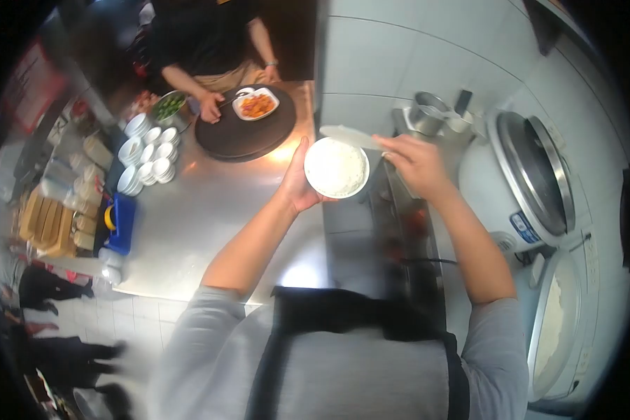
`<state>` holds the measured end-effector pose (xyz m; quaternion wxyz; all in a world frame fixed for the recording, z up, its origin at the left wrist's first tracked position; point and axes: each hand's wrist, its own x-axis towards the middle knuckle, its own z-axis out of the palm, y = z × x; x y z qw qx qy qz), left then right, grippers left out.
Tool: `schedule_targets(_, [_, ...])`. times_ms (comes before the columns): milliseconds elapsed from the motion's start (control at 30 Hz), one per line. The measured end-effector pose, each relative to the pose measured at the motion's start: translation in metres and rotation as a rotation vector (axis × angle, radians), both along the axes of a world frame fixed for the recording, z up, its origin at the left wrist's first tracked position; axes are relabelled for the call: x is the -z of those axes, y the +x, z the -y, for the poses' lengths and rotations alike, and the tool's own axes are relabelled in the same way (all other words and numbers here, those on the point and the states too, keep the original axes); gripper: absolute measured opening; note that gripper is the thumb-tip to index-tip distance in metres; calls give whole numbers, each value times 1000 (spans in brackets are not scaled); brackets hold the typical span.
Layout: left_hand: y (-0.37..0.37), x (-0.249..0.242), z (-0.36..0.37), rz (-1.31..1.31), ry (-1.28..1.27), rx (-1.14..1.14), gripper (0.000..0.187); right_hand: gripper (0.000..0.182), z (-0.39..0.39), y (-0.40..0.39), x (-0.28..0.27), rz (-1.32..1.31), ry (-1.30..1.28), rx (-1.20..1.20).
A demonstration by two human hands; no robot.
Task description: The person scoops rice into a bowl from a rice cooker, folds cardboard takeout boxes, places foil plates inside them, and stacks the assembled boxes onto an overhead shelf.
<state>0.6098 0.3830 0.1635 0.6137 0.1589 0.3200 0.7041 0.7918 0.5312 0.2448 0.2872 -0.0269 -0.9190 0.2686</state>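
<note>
My left hand (pixel 299 183) is wrapped round the side of a white bowl (pixel 312 183), holding it up over the counter's edge. White rice (pixel 337 168) fills the bowl nearly to its rim. In my right hand (pixel 416 164) is a pale rice paddle (pixel 350 136), its flat blade lying across the bowl's far rim. The fingers of my right hand close round the paddle's handle end. Whether the blade touches the rice cannot be made out.
Across the steel counter (pixel 210 224), a person's hand (pixel 211 107) is at a round black tray (pixel 220 143) with a dish of orange food (pixel 257 105). Stacked white bowls (pixel 147 157) and a blue bin (pixel 123 224) stand left. A large rice cooker (pixel 483 175) is right.
</note>
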Motion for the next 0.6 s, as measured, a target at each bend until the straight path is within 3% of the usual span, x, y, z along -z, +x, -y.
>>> schedule_targets(67, [-23,5,17,-20,-1,-55,73,30,2,-35,15,-20,-7,-33])
schedule_targets(233, [-138,73,37,-68,-124,-277,71,30,18,-48,11,-100,-536,154])
schedule_targets(367, [-238,121,28,17,-244,-641,62,33,-5,11,36,-210,-543,369])
schedule_targets(600, [-326,153,-7,91,-500,-940,53,38,-54,123,92,-42,-621,740])
